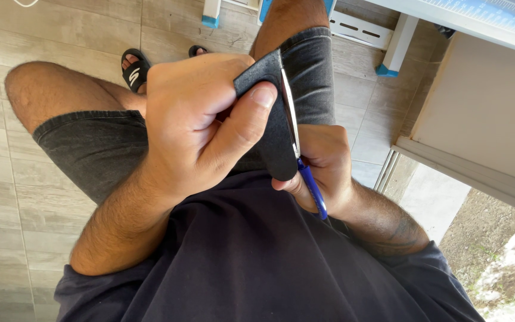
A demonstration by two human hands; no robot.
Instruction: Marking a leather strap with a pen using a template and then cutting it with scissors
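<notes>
A dark flat pad (275, 128) is held edge-on above the lap of a seated person, seen from overhead. The left hand (201, 116) is closed on the pad, its thumb pressed flat against the near face and its fingers curled behind. The right hand (323, 167) is closed around a blue-handled knife (305, 161), whose thin blade is laid along the pad's right edge. For a clean cut, the pad would best be kept pinched firmly and the blade run straight along the edge, away from the left thumb, which sits just beside it. Bare knees and dark shorts (90, 146) lie directly beneath. Open tiled floor (7, 179) is seen to the left; a white frame (478, 161) crowds the right.
</notes>
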